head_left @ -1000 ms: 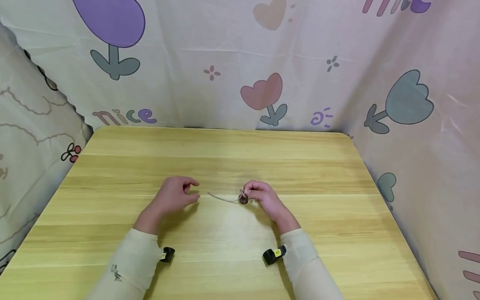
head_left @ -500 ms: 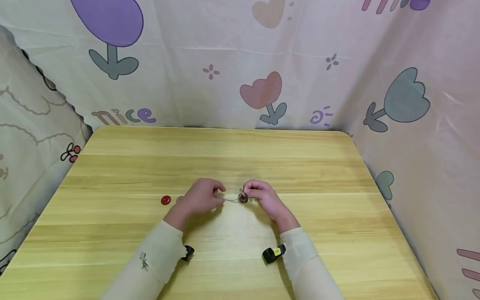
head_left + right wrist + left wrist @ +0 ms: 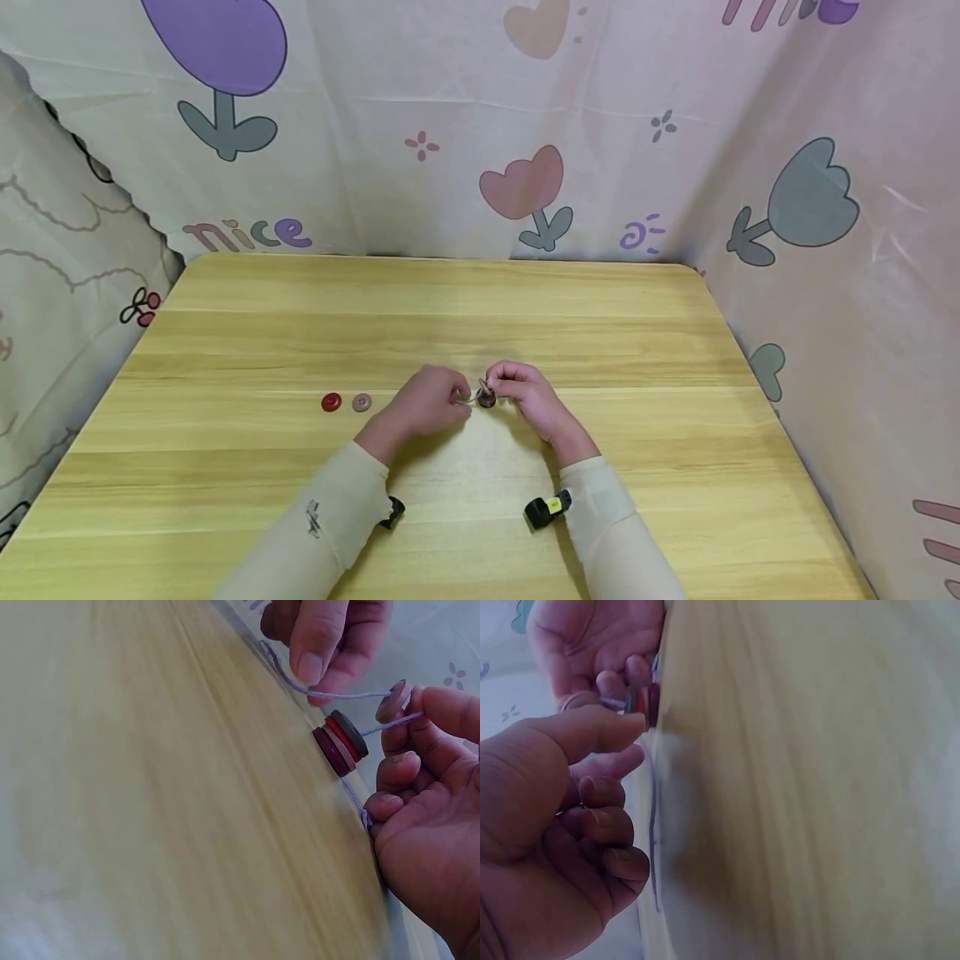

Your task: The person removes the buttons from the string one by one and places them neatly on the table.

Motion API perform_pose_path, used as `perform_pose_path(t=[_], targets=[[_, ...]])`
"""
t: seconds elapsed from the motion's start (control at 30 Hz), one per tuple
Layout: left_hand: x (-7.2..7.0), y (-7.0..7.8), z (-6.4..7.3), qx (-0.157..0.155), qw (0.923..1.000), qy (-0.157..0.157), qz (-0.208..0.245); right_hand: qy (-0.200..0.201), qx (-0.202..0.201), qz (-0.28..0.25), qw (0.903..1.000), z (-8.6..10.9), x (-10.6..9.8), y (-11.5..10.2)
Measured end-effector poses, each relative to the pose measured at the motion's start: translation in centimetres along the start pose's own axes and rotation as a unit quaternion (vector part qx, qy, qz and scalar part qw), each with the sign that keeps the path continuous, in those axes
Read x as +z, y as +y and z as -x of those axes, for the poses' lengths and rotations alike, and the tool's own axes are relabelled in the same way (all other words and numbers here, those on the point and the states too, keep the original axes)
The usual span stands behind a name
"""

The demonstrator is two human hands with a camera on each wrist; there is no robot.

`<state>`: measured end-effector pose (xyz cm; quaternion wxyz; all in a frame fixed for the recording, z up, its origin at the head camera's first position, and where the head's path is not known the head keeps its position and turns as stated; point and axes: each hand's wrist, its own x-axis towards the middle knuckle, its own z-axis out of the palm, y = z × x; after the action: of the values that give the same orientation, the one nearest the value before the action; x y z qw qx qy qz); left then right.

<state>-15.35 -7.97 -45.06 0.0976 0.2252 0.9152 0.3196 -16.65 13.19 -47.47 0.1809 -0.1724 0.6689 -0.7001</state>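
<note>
My right hand pinches a pinkish button at its fingertips, with a pale string passing through it. Below those fingertips a stack of several buttons, dark green, red, pinkish and maroon, is threaded on the same string, close to the table; the string continues to a knot by the curled lower fingers. Left of the stack is my left hand, thumb and forefinger apart on either side of the free string. In the right wrist view the left thumb is just above the string, whose loose end trails past it.
A red button and a pale pink button lie on the wooden table, left of my left hand. Patterned cloth hangs behind the table and along both sides. A small black camera sits at each wrist.
My left hand has moved right, to beside the string near the stack, uncovering the red and pale pink buttons on the table. My right hand has stayed in place with its button.
</note>
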Motion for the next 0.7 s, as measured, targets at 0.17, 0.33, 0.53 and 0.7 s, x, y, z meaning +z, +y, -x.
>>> perform_pose_path(t=[0.17, 0.33, 0.53, 0.7], targets=[[0.6, 0.3, -0.1, -0.007, 1.0, 0.0, -0.005, -0.001, 0.001, -0.004, 1.0, 0.1, 0.0, 0.1], [0.7, 0.2, 0.0, 0.01, 0.9999, 0.011, -0.007, -0.002, 0.0, -0.001, 1.0, 0.0, 0.1, 0.1], [0.2, 0.0, 0.2, 0.004, 0.9995, 0.031, 0.012, -0.003, -0.001, -0.005, 1.0, 0.0, 0.1, 0.0], [-0.5, 0.1, 0.7, -0.031, 0.9972, 0.029, 0.062, -0.003, 0.0, -0.01, 0.9999, -0.1, 0.1, 0.0]])
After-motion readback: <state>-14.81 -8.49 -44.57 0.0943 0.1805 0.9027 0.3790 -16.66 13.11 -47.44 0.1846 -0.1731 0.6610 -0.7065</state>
